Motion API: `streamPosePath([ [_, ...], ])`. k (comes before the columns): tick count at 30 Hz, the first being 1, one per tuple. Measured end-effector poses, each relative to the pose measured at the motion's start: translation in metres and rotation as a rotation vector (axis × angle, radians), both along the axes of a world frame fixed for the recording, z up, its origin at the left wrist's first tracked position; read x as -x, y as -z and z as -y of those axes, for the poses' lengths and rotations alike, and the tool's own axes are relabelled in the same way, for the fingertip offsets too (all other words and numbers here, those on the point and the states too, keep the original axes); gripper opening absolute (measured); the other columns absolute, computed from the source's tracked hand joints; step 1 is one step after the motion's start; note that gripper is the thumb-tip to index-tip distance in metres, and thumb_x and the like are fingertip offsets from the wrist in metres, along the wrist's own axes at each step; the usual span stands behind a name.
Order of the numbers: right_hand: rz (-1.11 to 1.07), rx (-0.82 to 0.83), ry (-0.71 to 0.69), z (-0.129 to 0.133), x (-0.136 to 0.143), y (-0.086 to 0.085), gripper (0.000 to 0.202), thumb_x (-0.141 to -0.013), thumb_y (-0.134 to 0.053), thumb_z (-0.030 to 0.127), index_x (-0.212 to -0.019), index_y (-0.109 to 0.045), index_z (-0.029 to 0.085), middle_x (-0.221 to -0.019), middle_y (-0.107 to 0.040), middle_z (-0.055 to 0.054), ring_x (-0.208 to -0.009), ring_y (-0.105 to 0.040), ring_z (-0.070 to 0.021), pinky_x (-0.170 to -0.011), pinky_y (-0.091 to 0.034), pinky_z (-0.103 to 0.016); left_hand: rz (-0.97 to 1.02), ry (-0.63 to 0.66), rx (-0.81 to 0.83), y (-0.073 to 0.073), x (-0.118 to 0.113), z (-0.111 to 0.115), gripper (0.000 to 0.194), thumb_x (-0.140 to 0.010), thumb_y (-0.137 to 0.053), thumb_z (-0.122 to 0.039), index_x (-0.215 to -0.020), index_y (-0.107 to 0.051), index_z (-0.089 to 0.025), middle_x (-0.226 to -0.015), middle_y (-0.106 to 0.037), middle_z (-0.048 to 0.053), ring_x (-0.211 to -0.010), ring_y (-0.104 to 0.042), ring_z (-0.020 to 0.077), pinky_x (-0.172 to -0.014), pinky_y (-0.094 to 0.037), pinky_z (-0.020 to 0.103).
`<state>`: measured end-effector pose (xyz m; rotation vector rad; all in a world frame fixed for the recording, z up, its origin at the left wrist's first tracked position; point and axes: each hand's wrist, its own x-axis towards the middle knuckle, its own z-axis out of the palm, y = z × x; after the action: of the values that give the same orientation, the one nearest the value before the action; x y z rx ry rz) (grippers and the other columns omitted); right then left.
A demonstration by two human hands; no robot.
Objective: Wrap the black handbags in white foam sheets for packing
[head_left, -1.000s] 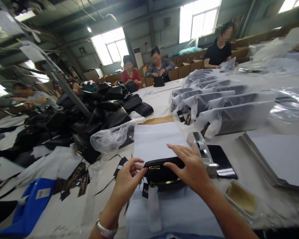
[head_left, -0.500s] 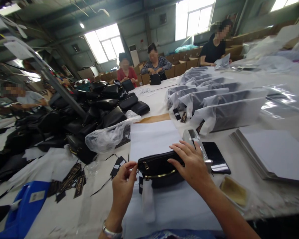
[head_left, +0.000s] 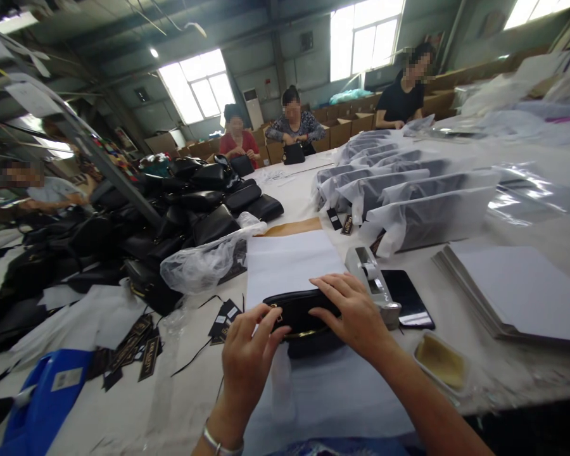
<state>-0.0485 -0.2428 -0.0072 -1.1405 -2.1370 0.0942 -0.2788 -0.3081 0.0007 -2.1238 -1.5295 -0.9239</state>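
A black handbag with a gold zipper lies crosswise on white paper in front of me. My left hand grips its left end, fingertips by a small gold buckle. At the other end, my right hand holds the bag with fingers over its top and the thumb along its front. A strip of white wrapping hangs from the front below the zipper. Just beyond my right hand stand a grey tape dispenser and a black phone.
Black bags are heaped at the left, with loose tags and a blue container nearer. Wrapped bags stand in a row at the right, near a paper stack and a small tray. Several people work beyond the table.
My left hand has moved right from the bag's left edge onto its front by the buckle. My right hand has shifted slightly left. The dark tag at the bag's left end is now hidden.
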Motion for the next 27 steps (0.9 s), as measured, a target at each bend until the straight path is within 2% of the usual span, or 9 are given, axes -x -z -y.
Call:
streamPosePath([
  [3, 0.002, 0.006, 0.002, -0.002, 0.0, 0.0, 0.051, -0.087, -0.069, 0.037, -0.135, -0.056, 0.026, -0.123, -0.066, -0.007, -0.114, -0.059, -0.0274, -0.109, -0.038, -0.053, -0.064, 0.034, 0.026, 0.0, 0.0, -0.007, 0.026, -0.09, -0.065, -0.023, -0.116, -0.068, -0.024, -0.103, -0.07, 0.007, -0.085, -0.064, 0.0198, -0.082, -0.052, 0.032],
  [5, 0.006, 0.018, -0.001, -0.002, -0.001, -0.001, 0.049, -0.087, -0.07, 0.037, -0.132, -0.057, 0.026, -0.121, -0.066, -0.007, -0.114, -0.059, -0.0272, -0.11, -0.036, -0.054, -0.058, 0.05, 0.021, 0.001, 0.003, -0.01, 0.028, -0.091, -0.063, -0.02, -0.118, -0.068, -0.025, -0.102, -0.071, 0.007, -0.088, -0.066, 0.0203, -0.083, -0.052, 0.032],
  [11, 0.014, 0.0, -0.036, 0.001, 0.009, -0.01, 0.046, -0.088, -0.069, 0.031, -0.132, -0.058, 0.025, -0.124, -0.067, -0.006, -0.123, -0.053, -0.0283, -0.118, -0.016, -0.059, 0.084, 0.07, 0.013, 0.006, 0.009, -0.007, 0.03, -0.092, -0.06, -0.015, -0.119, -0.067, -0.023, -0.105, -0.072, 0.007, -0.095, -0.068, 0.0202, -0.089, -0.053, 0.033],
  [15, 0.036, 0.007, -0.169, -0.002, 0.023, -0.015, 0.046, -0.09, -0.067, 0.028, -0.135, -0.055, 0.025, -0.12, -0.069, -0.005, -0.116, -0.058, -0.0243, -0.117, -0.022, -0.054, 0.172, -0.029, 0.046, 0.003, 0.003, -0.005, 0.02, -0.091, -0.062, -0.02, -0.11, -0.07, -0.023, -0.102, -0.073, 0.006, -0.093, -0.068, 0.0198, -0.089, -0.052, 0.033],
  [18, 0.057, 0.023, -0.177, -0.004, 0.027, -0.016, 0.044, -0.09, -0.068, 0.03, -0.132, -0.057, 0.024, -0.115, -0.071, -0.005, -0.106, -0.062, -0.0231, -0.114, -0.029, -0.051, 0.262, -0.086, 0.105, -0.007, -0.002, -0.003, 0.013, -0.091, -0.062, -0.025, -0.1, -0.072, -0.023, -0.094, -0.073, 0.004, -0.087, -0.068, 0.0185, -0.082, -0.052, 0.03],
  [22, 0.061, 0.037, -0.143, -0.003, 0.023, -0.014, 0.039, -0.09, -0.068, 0.03, -0.128, -0.06, 0.025, -0.113, -0.072, -0.004, -0.099, -0.064, -0.0219, -0.112, -0.03, -0.049, 0.537, -0.155, 0.237, -0.013, -0.002, 0.0, 0.015, -0.089, -0.065, -0.035, -0.091, -0.072, -0.022, -0.085, -0.072, 0.002, -0.074, -0.065, 0.0159, -0.072, -0.052, 0.027],
  [24, 0.062, 0.047, -0.13, -0.003, 0.022, -0.014, 0.038, -0.09, -0.069, 0.029, -0.126, -0.061, 0.026, -0.111, -0.072, -0.003, -0.099, -0.065, -0.0215, -0.113, -0.029, -0.049, 0.775, -0.184, 0.329, -0.007, 0.003, 0.001, 0.02, -0.084, -0.07, -0.039, -0.089, -0.072, -0.02, -0.084, -0.072, 0.003, -0.074, -0.066, 0.0162, -0.072, -0.052, 0.027],
  [27, 0.075, 0.055, -0.126, -0.002, 0.023, -0.013, 0.037, -0.089, -0.07, 0.029, -0.125, -0.061, 0.027, -0.107, -0.073, -0.001, -0.098, -0.065, -0.0211, -0.114, -0.029, -0.048, 1.169, -0.185, 0.414, 0.01, 0.012, 0.0, 0.03, -0.074, -0.079, -0.042, -0.087, -0.071, -0.016, -0.08, -0.072, 0.003, -0.074, -0.065, 0.0154, -0.069, -0.052, 0.025],
])
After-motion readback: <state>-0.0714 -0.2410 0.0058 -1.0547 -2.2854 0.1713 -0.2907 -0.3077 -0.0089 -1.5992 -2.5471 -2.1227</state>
